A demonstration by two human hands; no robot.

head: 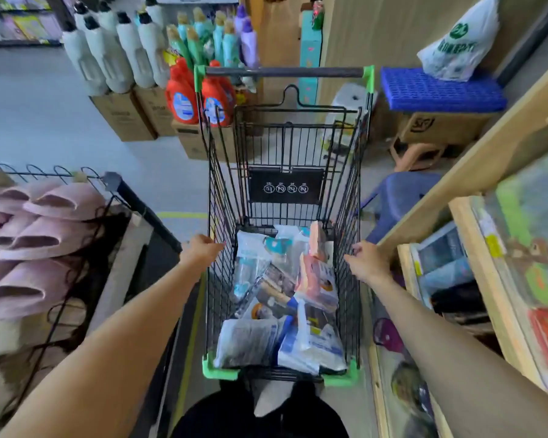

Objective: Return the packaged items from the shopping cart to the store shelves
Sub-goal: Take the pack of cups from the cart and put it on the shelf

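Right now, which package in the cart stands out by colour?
The orange-pink package near the right hand; the other packages around it are mostly white, blue and grey.

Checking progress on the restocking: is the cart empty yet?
No. The cart still holds a pile of packaged items covering its floor.

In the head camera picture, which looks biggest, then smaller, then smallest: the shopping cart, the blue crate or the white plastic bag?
1. shopping cart, biggest by far, though it is also nearest the camera.
2. blue crate.
3. white plastic bag, only a little smaller than the crate, so that order is unsure.
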